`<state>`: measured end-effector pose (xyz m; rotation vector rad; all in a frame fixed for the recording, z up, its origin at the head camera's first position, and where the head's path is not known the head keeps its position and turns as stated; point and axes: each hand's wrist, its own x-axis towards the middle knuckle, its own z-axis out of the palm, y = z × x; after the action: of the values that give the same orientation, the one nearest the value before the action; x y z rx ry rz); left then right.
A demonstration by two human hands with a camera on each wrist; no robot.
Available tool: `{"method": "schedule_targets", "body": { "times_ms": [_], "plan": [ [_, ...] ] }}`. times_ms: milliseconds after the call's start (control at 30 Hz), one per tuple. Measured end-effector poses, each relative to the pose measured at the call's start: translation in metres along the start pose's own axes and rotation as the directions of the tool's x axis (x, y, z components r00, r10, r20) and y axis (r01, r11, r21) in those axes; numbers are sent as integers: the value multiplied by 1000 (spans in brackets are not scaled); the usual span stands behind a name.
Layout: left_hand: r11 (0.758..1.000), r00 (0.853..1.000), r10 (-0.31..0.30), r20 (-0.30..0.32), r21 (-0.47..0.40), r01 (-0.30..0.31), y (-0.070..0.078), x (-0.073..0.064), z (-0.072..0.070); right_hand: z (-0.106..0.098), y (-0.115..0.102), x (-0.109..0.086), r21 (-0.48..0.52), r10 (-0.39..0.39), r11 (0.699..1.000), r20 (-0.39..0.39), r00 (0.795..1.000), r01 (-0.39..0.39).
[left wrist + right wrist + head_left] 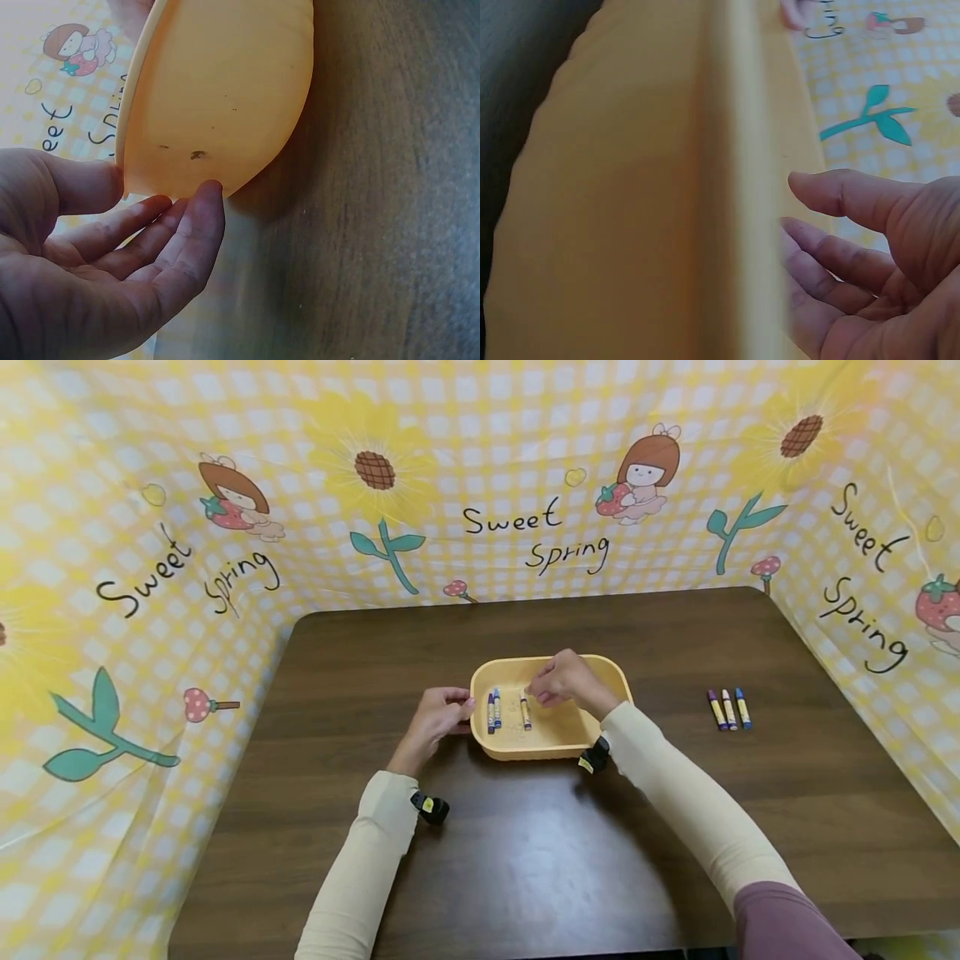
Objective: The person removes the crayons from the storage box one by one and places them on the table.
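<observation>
My left hand (438,720) grips the left end of a yellow plastic basin (551,749). In the left wrist view its thumb presses the rim and the fingers lie against the outer wall. My right hand (566,681) reaches over the rim into the basin, close above a crayon (526,713) with a pale upper end. Thumb and index finger stand apart in the right wrist view, with nothing visible between them; the rim hides some of the other fingertips. At the basin's left side lie a dark purple crayon (491,715) and a blue crayon (497,707), side by side.
On the dark wooden table (495,860), right of the basin, lie a purple crayon (717,710), a pale pink crayon (728,709) and a blue crayon (742,708) in a row. A yellow checked cloth (480,468) hangs around the table's back and sides.
</observation>
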<state>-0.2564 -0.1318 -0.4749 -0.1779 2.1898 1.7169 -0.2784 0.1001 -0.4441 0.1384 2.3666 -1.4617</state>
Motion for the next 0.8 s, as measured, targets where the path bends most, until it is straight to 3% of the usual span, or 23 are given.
{"method": "schedule_targets", "body": {
  "times_ms": [233,400,533,800],
  "plan": [
    [1000,1000,12,-1,8,-12,-1,-1,-1,16,6,9,-188,-54,981,-1,999,53],
    [1000,1000,-4,0,15,4,-1,-3,2,25,12,14,-374,-142,919,-23,990,123],
    [1000,1000,-6,-7,20,7,-3,-3,3,32,15,15,-456,-209,874,-39,977,169],
    [1000,1000,11,-6,-5,-11,-2,-1,1,43,11,14,-555,-244,818,-91,965,154]
  ]
}}
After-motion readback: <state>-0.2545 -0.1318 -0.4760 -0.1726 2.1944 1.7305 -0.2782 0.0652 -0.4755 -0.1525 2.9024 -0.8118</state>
